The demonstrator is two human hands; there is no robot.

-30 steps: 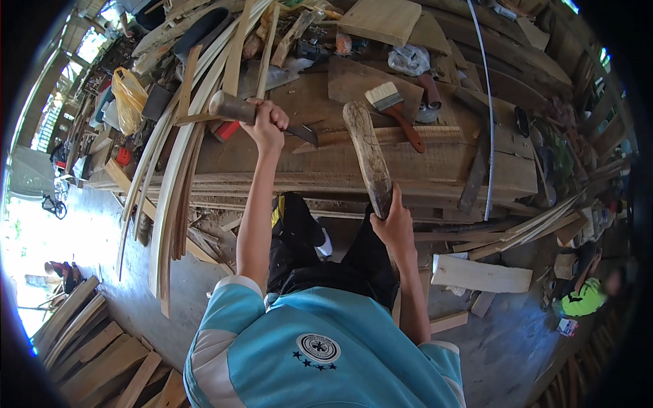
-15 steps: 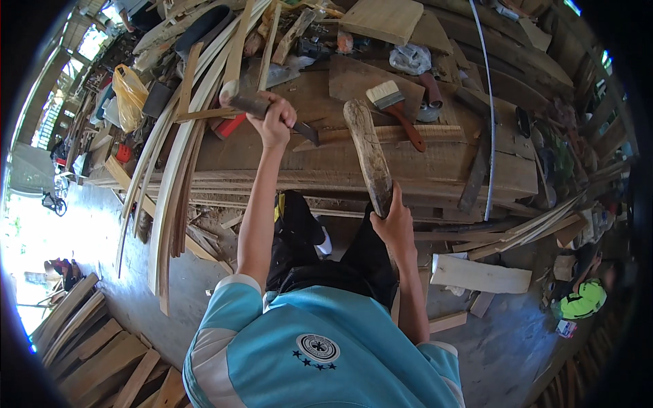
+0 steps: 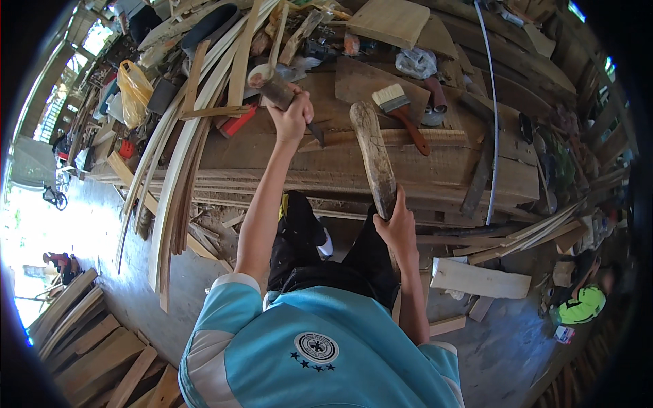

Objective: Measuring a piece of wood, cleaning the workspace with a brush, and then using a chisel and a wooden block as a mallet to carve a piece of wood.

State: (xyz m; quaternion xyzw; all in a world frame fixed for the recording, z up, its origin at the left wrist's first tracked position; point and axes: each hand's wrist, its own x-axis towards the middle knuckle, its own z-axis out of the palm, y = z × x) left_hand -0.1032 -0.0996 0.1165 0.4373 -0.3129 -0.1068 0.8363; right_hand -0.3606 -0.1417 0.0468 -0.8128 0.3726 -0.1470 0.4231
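Note:
My left hand (image 3: 292,118) is wrapped round the thick wooden handle of a chisel (image 3: 275,90). The chisel leans, its dark blade pointing down to the right at the left end of a narrow wood strip (image 3: 443,138); whether the tip touches it I cannot tell. In my right hand (image 3: 398,230) is a worn wooden club (image 3: 372,151), gripped near its lower end and raised with the thick end away from me. A paintbrush (image 3: 412,130) with pale bristles and a reddish-brown handle lies just right of the club, partly across the strip.
The thick wooden workbench (image 3: 326,164) spans the space before me. Long thin slats (image 3: 178,163) hang over its left side. A metal strip (image 3: 495,122) crosses the right side, and a red object (image 3: 238,121) lies left of the chisel. A person in bright green (image 3: 582,304) is at far right.
My left hand has moved slightly right and turned the chisel more upright, its handle end swinging up and right. My right hand and the club have hardly moved.

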